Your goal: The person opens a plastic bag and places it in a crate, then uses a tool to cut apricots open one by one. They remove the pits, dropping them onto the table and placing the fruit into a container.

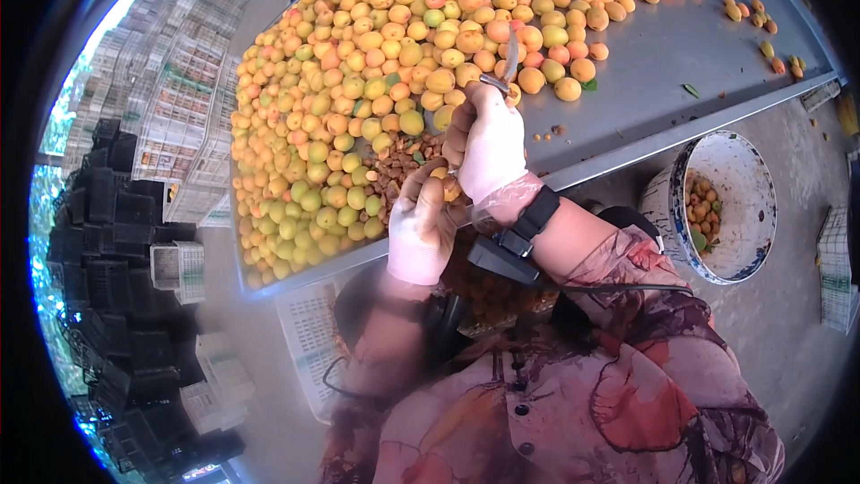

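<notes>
My right hand (493,148), in a pale glove, is closed around a small knife (511,58). The knife's curved blade points up and away from me, over the fruit. Close beside it, my gloved left hand (419,237) pinches an apricot (447,185), partly hidden by the fingers of both hands. Both hands are above the near edge of a metal table (640,108). A large heap of yellow, orange and greenish apricots (358,63) covers much of it. Brown pits or scraps (394,170) lie just beyond my left hand.
A white bucket (757,206) with fruit pieces inside stands on the floor at the right. Under the table edge is a white crate (309,341). Black crates (116,305) and pale crates (179,116) are stacked at the left. A few loose apricots (751,13) lie far right.
</notes>
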`<state>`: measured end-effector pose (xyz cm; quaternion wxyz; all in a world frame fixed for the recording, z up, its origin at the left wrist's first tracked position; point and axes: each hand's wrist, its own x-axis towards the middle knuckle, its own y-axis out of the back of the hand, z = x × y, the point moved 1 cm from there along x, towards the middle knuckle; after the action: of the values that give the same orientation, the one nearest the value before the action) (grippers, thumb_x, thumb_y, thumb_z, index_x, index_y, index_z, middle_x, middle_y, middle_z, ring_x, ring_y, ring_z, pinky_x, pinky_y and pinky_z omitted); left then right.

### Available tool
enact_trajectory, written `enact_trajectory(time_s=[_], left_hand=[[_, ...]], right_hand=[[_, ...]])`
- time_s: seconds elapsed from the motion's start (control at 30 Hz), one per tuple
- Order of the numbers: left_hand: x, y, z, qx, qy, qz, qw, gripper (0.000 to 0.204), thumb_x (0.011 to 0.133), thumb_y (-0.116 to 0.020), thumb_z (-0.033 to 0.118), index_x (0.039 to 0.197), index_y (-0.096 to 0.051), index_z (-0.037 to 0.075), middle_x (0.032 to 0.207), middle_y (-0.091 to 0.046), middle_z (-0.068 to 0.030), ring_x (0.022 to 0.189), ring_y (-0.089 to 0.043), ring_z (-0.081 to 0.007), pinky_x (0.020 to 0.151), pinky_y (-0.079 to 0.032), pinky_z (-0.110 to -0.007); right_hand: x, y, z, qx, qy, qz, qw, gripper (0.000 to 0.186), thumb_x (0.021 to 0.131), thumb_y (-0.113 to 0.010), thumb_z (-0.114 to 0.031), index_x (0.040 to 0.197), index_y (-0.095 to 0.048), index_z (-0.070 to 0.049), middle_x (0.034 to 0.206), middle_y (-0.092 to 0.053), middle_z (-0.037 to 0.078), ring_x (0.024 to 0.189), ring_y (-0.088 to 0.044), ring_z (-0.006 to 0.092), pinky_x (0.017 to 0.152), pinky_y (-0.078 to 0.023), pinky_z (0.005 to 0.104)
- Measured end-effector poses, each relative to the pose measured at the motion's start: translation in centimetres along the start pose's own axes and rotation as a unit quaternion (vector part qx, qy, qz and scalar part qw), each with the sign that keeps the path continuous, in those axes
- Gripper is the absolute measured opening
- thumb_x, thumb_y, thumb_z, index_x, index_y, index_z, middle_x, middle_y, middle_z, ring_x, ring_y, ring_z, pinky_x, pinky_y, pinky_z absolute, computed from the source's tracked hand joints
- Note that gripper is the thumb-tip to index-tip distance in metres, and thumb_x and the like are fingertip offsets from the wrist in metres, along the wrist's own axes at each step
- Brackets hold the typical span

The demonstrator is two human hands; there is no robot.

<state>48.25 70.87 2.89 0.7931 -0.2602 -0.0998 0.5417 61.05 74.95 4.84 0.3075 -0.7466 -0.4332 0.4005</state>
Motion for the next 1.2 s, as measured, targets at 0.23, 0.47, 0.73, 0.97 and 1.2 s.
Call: enact_trajectory(time_s=[0.23,0.47,0.73,0.97,1.2], left_hand=[[1.3,2.6,0.9,0.137,-0.051,-0.013,0.989,0.054,0.093,-0.071,0.026,0.134,-0.049,-0.002,0.118,-0.058,-0.0096,0.108,-0.057,-0.0182,0.095,-0.048,-0.033],[1.5,3.6,2.3,0.175,-0.064,0.055,0.981,0.044,0.092,-0.067,0.011,0.13,-0.053,-0.006,0.111,-0.063,-0.0097,0.095,-0.06,-0.0139,0.077,-0.05,-0.025],[1.4,2.5,2.7,0.151,-0.113,0.067,0.98,0.041,0.093,-0.064,0.009,0.129,-0.053,-0.007,0.11,-0.063,-0.0108,0.083,-0.062,-0.0119,0.066,-0.049,-0.022],[1.0,1.8,2.9,0.152,-0.102,0.063,0.981,0.047,0.088,-0.066,0.002,0.132,-0.05,-0.009,0.116,-0.062,-0.0141,0.098,-0.062,-0.0177,0.085,-0.052,-0.029],[1.1,1.1,2.6,0.064,-0.09,0.013,0.994,0.044,0.091,-0.064,0.001,0.131,-0.05,-0.009,0.12,-0.061,-0.016,0.105,-0.062,-0.0213,0.091,-0.052,-0.033]], right_hand=[[1.1,0.0,0.1,0.127,-0.077,0.049,0.988,0.021,0.092,-0.053,-0.026,0.077,-0.043,-0.015,0.06,-0.038,-0.002,0.043,-0.034,0.0126,0.04,-0.024,0.0292],[1.6,-0.2,-1.6,-0.109,0.057,-0.026,0.992,0.023,0.092,-0.055,-0.026,0.078,-0.046,-0.011,0.06,-0.046,0.001,0.043,-0.04,0.0122,0.039,-0.029,0.0302],[-1.7,0.1,-0.2,-0.358,-0.114,-0.218,0.901,0.047,0.088,-0.07,-0.028,0.115,-0.058,0.008,0.094,-0.066,0.01,0.082,-0.063,0.0141,0.071,-0.052,0.027],[-1.5,1.5,-1.1,-0.331,-0.178,-0.249,0.892,0.027,0.094,-0.066,-0.029,0.106,-0.062,-0.005,0.083,-0.066,0.002,0.064,-0.061,0.0086,0.052,-0.047,0.0231],[-1.6,2.4,-1.7,-0.3,-0.193,-0.272,0.894,0.024,0.095,-0.065,-0.025,0.106,-0.061,-0.005,0.078,-0.064,0.002,0.063,-0.06,0.0091,0.051,-0.047,0.0232]])
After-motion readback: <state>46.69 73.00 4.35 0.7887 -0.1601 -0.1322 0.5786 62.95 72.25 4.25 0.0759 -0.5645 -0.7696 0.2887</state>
